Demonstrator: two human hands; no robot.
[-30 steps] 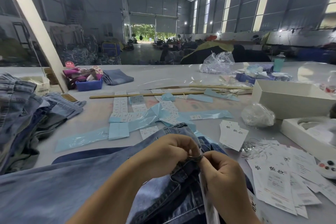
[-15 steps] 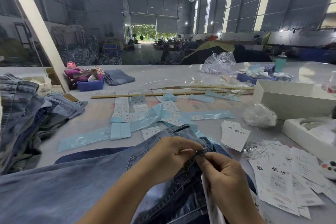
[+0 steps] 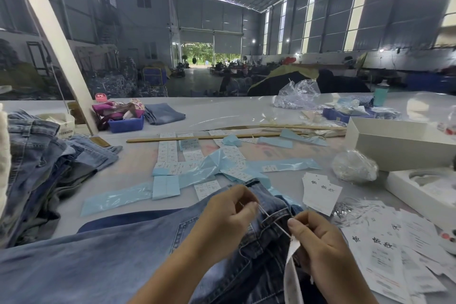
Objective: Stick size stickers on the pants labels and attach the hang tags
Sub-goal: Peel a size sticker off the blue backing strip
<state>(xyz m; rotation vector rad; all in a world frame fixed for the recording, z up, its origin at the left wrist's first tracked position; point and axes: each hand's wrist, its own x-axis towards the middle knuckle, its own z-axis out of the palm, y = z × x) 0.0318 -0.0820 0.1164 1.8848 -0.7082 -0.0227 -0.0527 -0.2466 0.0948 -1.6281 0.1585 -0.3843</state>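
Pants of light blue denim (image 3: 103,261) lie spread across the near part of the grey surface (image 3: 217,111), waistband bunched up between the two hands. At far left a heap of folded blue jeans (image 3: 42,155) waits; further in, pale blue sticker backing strips (image 3: 116,198) and white size sticker sheets (image 3: 167,152) are scattered beyond the waistband. The left hand (image 3: 229,215) has thumb and forefinger pinched on one end of a thin white hang-tag string (image 3: 274,223), which passes through a belt loop (image 3: 278,216) on the waistband. The right hand (image 3: 320,244) pinches the other end, with the long white paper hang tag (image 3: 292,276) dangling beneath it. To the right lie loose white printed hang tags (image 3: 320,190) and an open white cardboard box (image 3: 399,148). Risk, as I judge it: the string is thin and taut, so a slack pinch on either side could let it slide back out of the loop, and a sharp tug could tear the tag's hole.
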